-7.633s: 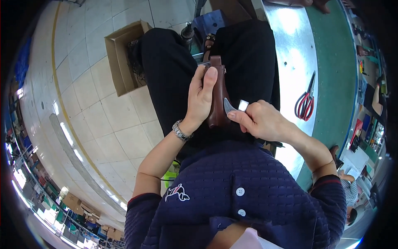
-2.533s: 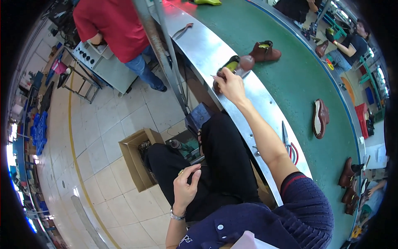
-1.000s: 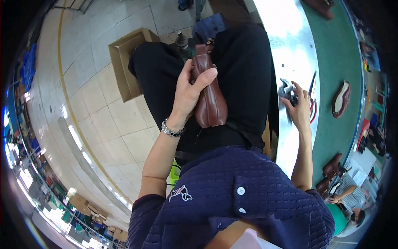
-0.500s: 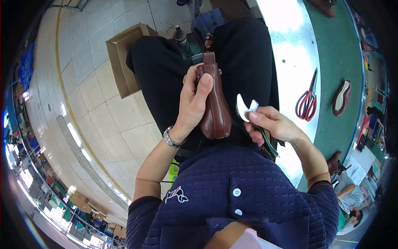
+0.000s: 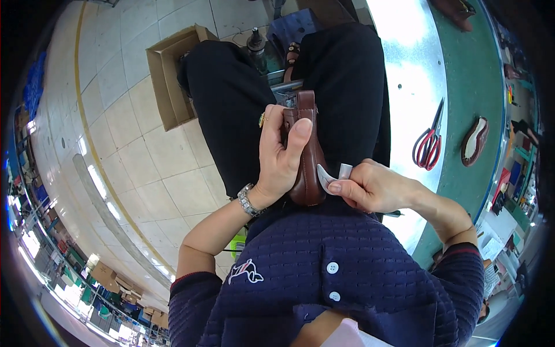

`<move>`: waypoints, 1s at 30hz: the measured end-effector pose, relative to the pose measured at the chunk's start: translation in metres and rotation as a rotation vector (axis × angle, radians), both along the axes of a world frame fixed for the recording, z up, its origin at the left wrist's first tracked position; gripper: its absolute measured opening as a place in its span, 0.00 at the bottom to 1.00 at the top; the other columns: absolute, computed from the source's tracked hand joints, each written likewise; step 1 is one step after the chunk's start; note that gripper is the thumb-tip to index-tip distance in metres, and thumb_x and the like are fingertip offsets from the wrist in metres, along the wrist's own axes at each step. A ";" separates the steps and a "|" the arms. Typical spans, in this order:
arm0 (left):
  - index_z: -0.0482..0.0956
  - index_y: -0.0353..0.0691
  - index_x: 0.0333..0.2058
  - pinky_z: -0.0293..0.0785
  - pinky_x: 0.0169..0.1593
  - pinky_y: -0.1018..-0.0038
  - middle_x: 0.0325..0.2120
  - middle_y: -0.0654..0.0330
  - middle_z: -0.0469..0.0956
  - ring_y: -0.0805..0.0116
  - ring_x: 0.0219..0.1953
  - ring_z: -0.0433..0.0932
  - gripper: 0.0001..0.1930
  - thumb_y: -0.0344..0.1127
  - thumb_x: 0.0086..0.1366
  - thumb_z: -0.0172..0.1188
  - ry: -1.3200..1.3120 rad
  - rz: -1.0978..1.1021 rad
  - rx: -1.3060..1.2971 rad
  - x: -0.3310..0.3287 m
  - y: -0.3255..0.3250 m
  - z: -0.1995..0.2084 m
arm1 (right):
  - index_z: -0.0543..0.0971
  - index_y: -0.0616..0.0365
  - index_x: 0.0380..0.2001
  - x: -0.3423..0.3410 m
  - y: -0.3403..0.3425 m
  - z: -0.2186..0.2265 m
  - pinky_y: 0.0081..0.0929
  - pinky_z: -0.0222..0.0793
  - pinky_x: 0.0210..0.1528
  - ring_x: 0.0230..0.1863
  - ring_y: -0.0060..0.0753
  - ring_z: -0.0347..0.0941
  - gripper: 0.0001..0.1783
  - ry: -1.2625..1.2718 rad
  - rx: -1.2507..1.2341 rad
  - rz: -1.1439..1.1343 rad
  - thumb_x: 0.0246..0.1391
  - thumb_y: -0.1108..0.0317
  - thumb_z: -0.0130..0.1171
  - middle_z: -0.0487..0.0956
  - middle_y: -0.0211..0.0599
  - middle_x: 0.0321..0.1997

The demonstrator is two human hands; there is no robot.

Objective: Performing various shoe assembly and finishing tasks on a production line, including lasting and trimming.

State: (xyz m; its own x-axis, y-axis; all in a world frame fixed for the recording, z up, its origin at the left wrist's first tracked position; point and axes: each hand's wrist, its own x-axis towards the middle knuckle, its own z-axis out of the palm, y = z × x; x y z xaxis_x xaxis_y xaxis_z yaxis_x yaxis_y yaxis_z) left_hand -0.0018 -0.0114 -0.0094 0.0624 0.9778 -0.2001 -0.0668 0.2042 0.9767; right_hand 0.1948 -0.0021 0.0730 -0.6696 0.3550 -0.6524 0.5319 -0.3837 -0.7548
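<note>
At upper left, one cardboard box [image 5: 167, 87]; at centre, the left hand's [image 5: 280, 159] grip encloses one brown shoe [image 5: 311, 188], the right hand's [image 5: 374, 188] grip one metal-headed tool [image 5: 325, 175]; rightward, one pair of scissors [image 5: 432, 132] on the metal counter [image 5: 407, 63], then two more shoes [image 5: 474, 141].

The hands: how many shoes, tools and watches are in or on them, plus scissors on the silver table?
Shoes: 1, in the left hand
Tools: 1, in the right hand
Watches: 1
Scissors: 1, on the silver table
Total: 4
</note>
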 end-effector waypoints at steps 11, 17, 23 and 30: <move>0.73 0.35 0.35 0.63 0.39 0.76 0.29 0.62 0.66 0.73 0.32 0.64 0.21 0.52 0.68 0.55 0.002 0.072 -0.030 -0.001 0.016 0.002 | 0.77 0.65 0.13 -0.023 -0.016 0.006 0.35 0.66 0.18 0.12 0.45 0.71 0.33 -0.157 0.124 -0.195 0.67 0.51 0.47 0.72 0.46 0.10; 0.74 0.36 0.33 0.65 0.35 0.78 0.27 0.64 0.71 0.78 0.29 0.67 0.21 0.53 0.68 0.56 -0.042 0.124 -0.093 -0.004 0.036 -0.010 | 0.76 0.66 0.14 -0.031 -0.016 -0.002 0.29 0.63 0.15 0.10 0.36 0.70 0.35 -0.305 0.548 -0.244 0.66 0.48 0.47 0.72 0.41 0.09; 0.75 0.36 0.33 0.68 0.34 0.80 0.27 0.64 0.73 0.80 0.29 0.70 0.23 0.55 0.67 0.56 -0.153 0.095 -0.111 -0.008 0.044 -0.014 | 0.74 0.60 0.13 -0.022 -0.006 -0.005 0.22 0.62 0.18 0.11 0.21 0.66 0.36 -0.119 0.048 -0.339 0.66 0.43 0.43 0.68 0.29 0.08; 0.75 0.36 0.34 0.68 0.35 0.81 0.28 0.65 0.72 0.80 0.29 0.69 0.22 0.53 0.68 0.55 -0.158 0.121 -0.122 -0.002 0.035 -0.002 | 0.78 0.65 0.16 -0.026 -0.018 0.009 0.29 0.65 0.18 0.11 0.35 0.71 0.34 -0.248 0.242 -0.194 0.65 0.46 0.47 0.72 0.41 0.10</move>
